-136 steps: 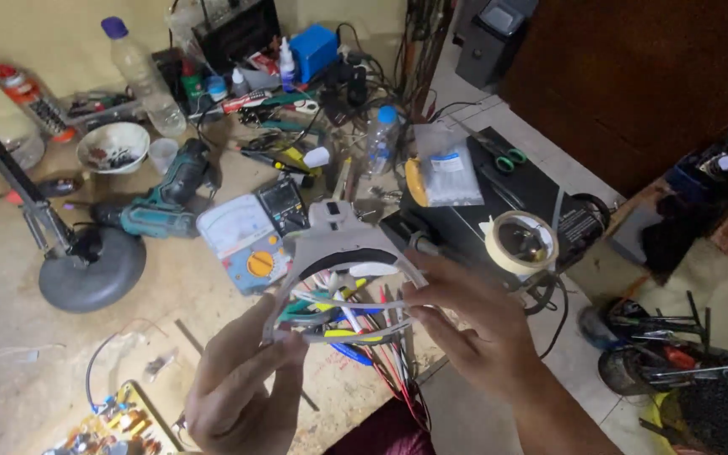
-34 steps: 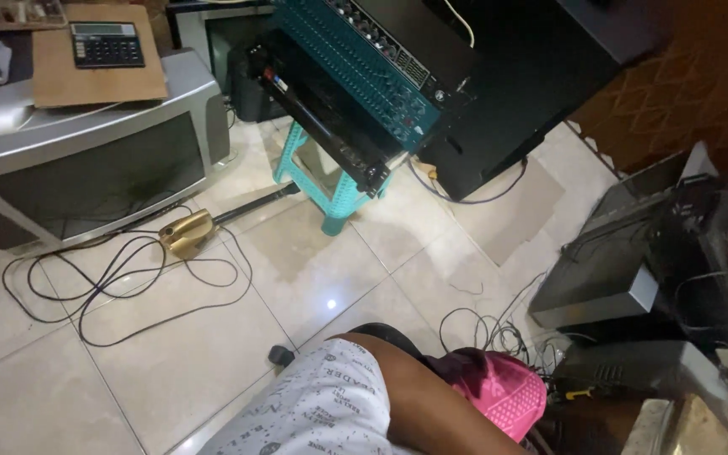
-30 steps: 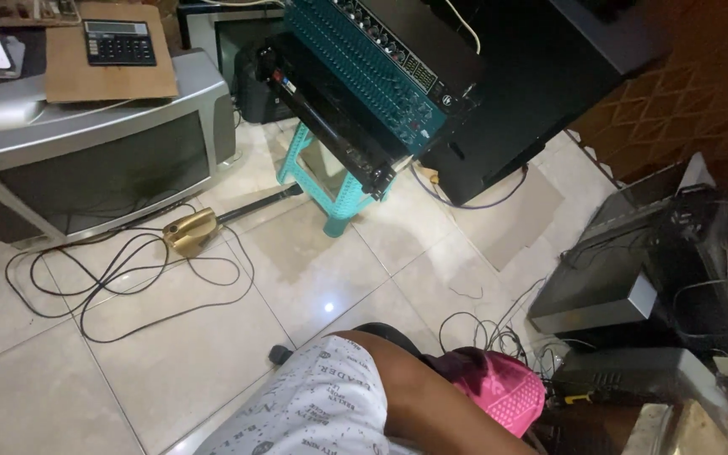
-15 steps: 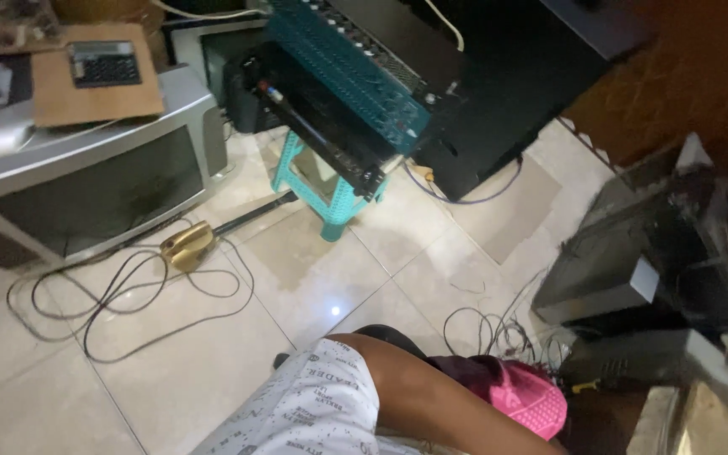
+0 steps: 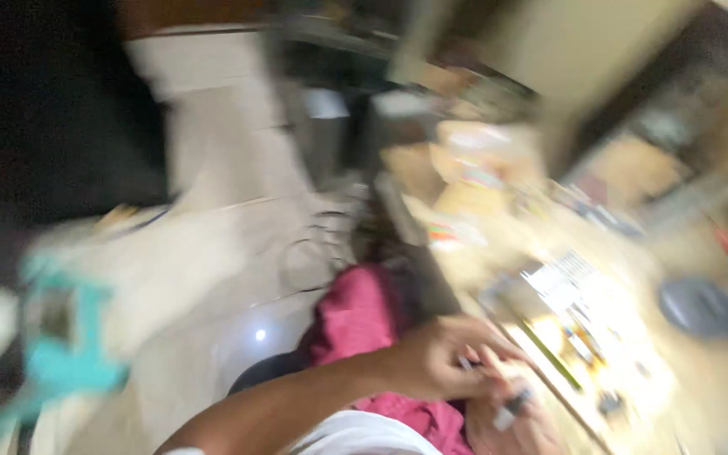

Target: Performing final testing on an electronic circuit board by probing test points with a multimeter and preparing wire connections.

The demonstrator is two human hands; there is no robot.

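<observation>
Blurred by motion, the whole scene smears: pale tiled floor (image 5: 212, 278) on the left, a cluttered wooden worktable (image 5: 633, 337) slanting across the right. Near the bottom edge the fingers (image 5: 478, 341) of one hand (image 5: 440, 362) curl inward, closed narrowly around something small and pale at about its fingertips; what that thing is cannot be told through the blur. Which hand this is also cannot be told for sure; its forearm (image 5: 279, 404) runs in from the lower left, out of a white sleeve (image 5: 355, 438) at the bottom. Just below and to the right, a second hand (image 5: 515, 421) shows only in part, touching a small dark-and-white object (image 5: 511, 409); whether its fingers close on it is unclear. Both hands sit at the near edge of the worktable, right beside a bright pink cloth (image 5: 364, 329) that lies under the forearm. Farther out on the table lie smeared small parts and coloured bits (image 5: 583, 337), with a grey round base (image 5: 693, 303) near the right. Far left, a teal stool (image 5: 60, 354) stands on the floor, and a loop of dark cable (image 5: 313, 253) lies on the tiles between it and the table
</observation>
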